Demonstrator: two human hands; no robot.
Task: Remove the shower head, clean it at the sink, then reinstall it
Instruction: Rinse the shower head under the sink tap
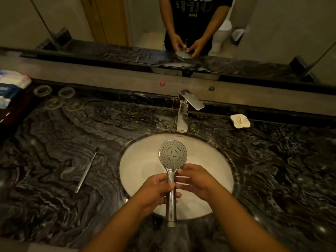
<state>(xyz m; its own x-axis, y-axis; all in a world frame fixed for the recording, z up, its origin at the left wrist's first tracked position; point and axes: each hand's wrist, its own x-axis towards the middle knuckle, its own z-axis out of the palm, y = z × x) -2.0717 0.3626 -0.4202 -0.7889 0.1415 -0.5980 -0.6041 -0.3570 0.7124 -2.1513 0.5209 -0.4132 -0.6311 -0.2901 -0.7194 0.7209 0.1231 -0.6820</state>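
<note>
A chrome shower head [173, 154] with a round grey spray face is held face up over the white oval sink [138, 166]. Its handle runs down toward me. My left hand [157, 190] is wrapped around the handle's middle. My right hand [195, 180] touches the handle just under the round face, fingers curled against it. The chrome faucet [183, 113] stands behind the basin, its lever tilted right; no running water is visible.
The dark marble counter [72, 142] holds a toothbrush [87, 170] left of the sink, a white soap dish [240, 121] at back right, several glass coasters [42, 90] and packaged items [12, 84] at far left. A mirror runs along the back wall.
</note>
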